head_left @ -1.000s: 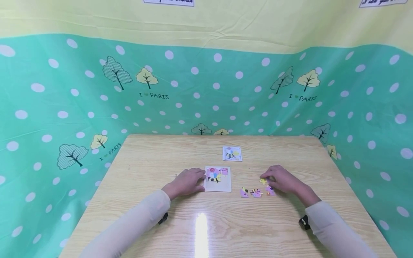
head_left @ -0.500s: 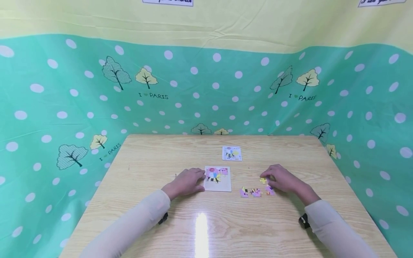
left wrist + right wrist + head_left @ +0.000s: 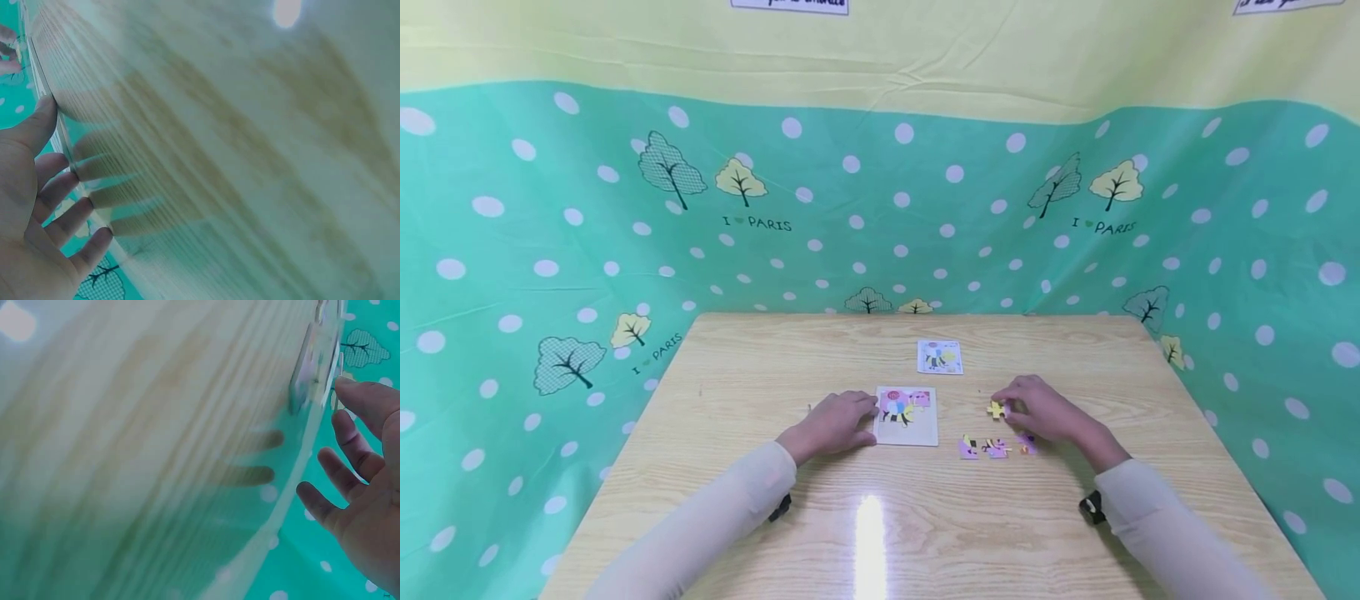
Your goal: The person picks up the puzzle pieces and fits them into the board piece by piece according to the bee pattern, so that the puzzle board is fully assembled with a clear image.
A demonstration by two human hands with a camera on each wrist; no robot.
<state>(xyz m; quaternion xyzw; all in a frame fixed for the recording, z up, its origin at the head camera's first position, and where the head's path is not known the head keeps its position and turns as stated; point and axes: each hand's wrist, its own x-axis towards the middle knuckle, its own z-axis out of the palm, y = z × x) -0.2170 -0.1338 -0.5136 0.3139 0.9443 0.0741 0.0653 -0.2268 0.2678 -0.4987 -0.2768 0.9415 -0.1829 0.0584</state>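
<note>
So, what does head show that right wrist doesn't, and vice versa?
Only head: the left hand at the left edge of the bee puzzle tray, the tray's printed face from above, and both pale sleeves.
Only right wrist: the palm side of the right hand and dark finger reflections on the tabletop.
Both: the right hand pinching a yellow puzzle piece, tabletop, green polka-dot curtain. Flat items in right wrist are too edge-on to identify.
</note>
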